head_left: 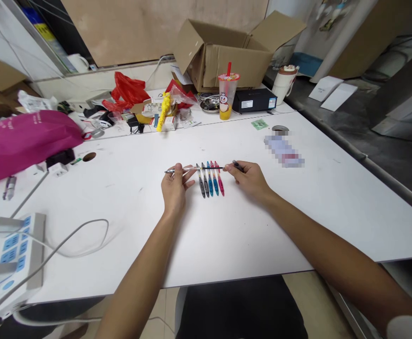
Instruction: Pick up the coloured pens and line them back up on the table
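My left hand (174, 186) pinches the clear barrel of a pen (182, 170), held level above the white table (227, 226). My right hand (247, 177) pinches the pen's thin dark refill (213, 168) and a small dark pen part (238, 165). The refill runs between the two hands, part way inside the barrel. Under it, several pens (210, 179) lie side by side on the table: two black, two blue, two red or pink.
A power strip with cables (13, 249) lies at the near left. A magenta bag (22, 139) sits at far left. At the back stand an open cardboard box (227, 52), a drink cup (227, 96), a black box (255, 100) and red bags (128, 92).
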Available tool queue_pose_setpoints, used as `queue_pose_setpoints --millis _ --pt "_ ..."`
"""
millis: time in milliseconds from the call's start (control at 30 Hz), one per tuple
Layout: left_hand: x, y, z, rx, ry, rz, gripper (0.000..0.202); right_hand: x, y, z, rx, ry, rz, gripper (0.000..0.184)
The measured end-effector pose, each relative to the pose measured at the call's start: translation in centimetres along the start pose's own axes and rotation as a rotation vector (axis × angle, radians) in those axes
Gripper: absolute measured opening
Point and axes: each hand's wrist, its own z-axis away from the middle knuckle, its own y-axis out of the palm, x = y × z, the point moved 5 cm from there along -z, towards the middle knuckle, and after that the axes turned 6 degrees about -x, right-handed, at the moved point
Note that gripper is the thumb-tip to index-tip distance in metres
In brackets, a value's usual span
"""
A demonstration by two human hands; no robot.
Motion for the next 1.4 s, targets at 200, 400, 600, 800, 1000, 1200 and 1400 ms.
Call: queue_pose_setpoints --millis 200,400,600,800,1000,1200,1400 --pt "0.9 1.3 1.1 0.103 -0.072 -0.014 0.036 -0.2 0.7 0.5 0.045 -0.003 -0.002 0.048" --pt "1.6 1.8 1.5 0.167 -0.108 -0.001 0.035 -0.3 1.3 1.1 0.085 -0.02 0.023 0.053" --pt "1.3 1.7 1.4 0.142 -0.124 0.016 0.033 0.0 1.2 1.0 0.164 0.01 -0.083 0.052" --pt "0.9 0.9 0.6 0.084 -0.096 0.045 0.034 0.1 0.3 0.3 0.078 -0.065 -0.015 0.041" --pt "0.9 0.9 0.5 0.106 -0.085 0.056 0.033 0.1 0.1 0.1 0.06 -0.107 0.005 0.029" --pt "1.1 1.2 0.7 0.133 -0.083 0.047 0.033 0.5 0.4 0.4 0.081 -0.153 0.034 0.021" --pt "1.2 1.4 1.0 0.143 -0.074 0.025 0.036 0.7 0.8 0.9 0.126 -0.172 0.046 0.018"
